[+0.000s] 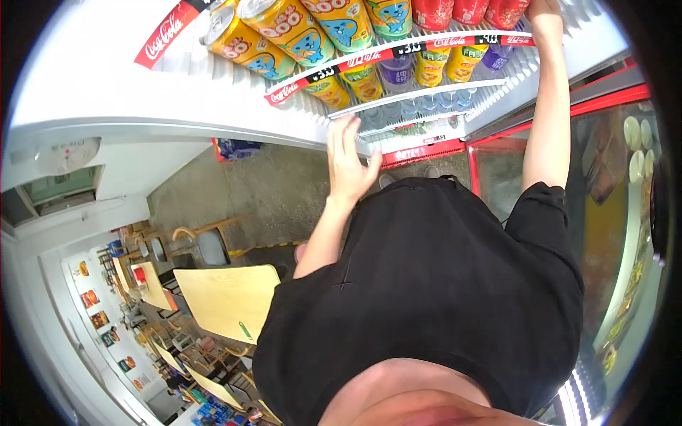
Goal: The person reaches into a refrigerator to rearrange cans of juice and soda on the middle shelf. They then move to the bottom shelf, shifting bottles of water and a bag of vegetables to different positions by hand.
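My right hand (545,23) reaches into the drinks fridge at the right end of the upper shelf, beside the red cans (469,10). Its fingers run out of the top of the view, so any hold is hidden. My left hand (347,157) hangs in front of the lower shelves, fingers stretched and thumb apart, with nothing in it. Yellow Qoo cans (284,30) with blue characters stand in rows on the upper shelf. Below them are yellow-labelled bottles (430,67) and purple-labelled bottles (396,71). Clear bottles (410,108) stand lower down.
The fridge's red-framed glass door (497,167) stands open at the right. Red Coca-Cola price strips (370,55) edge the shelf. Behind on the left are a light wooden table (227,298), a chair (211,246) and further tables. Concrete floor (277,167) lies beside me.
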